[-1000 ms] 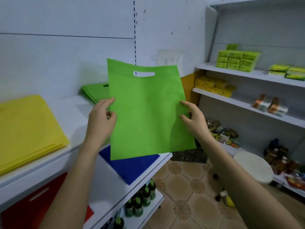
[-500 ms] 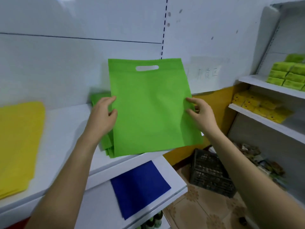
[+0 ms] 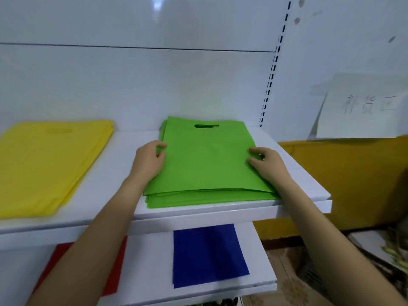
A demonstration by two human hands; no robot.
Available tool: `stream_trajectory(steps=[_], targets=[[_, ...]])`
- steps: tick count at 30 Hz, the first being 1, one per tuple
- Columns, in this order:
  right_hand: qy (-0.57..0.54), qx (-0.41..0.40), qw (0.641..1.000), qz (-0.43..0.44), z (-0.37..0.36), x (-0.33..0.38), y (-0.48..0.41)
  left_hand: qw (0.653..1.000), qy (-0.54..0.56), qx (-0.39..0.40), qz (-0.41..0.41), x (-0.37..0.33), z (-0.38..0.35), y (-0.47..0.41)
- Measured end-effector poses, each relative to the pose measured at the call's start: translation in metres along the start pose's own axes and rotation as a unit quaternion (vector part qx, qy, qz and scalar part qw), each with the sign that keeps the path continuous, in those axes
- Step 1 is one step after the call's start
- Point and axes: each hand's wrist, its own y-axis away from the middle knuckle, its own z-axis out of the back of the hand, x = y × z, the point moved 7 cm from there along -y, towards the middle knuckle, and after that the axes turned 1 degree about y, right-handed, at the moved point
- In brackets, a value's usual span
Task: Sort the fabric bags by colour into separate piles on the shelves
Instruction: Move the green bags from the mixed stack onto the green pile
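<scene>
**Pinching the green bag (image 3: 207, 160) by both edges**

My left hand (image 3: 150, 162) and right hand (image 3: 268, 163) curl their fingers around its sides. It lies flat atop the green pile (image 3: 198, 200) at the upper shelf's (image 3: 295, 175) right front corner.

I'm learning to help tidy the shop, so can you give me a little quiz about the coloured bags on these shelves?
1. True or false: the pile of green fabric bags lies on the upper white shelf, to the right of the pile of yellow fabric bags.
2. Pick one: what lies on the lower white shelf, straight below the green pile? A) a pink fabric bag B) a flat blue fabric bag C) a black fabric bag
3. Short answer: what holds the top green bag by its side edges?

Key: 1 true; 2 B; 3 the left hand and the right hand.
</scene>
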Motion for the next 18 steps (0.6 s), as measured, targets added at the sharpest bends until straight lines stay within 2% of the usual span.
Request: stream_trajectory(steps=[3,8,11,14,18], targets=[[-0.026,0.000,1.000,0.012,-0.001,-0.001,0.000,0.999,0.009,0.005,0.042,0.009,-0.002,0.001],[-0.087,0.030,0.996,-0.017,-0.002,-0.008,-0.004,0.993,0.068,0.035,0.089,0.021,-0.005,0.004],[-0.178,0.075,0.981,-0.027,0.000,-0.004,0.000,0.987,0.118,0.051,0.101,0.020,-0.004,0.010],[-0.219,0.083,0.972,-0.021,0.017,0.000,0.008,0.978,0.181,0.026,0.100,0.017,0.006,0.023],[-0.153,0.022,0.985,0.077,0.041,0.026,0.024,0.989,0.131,-0.057,0.035,0.011,0.037,0.049]])
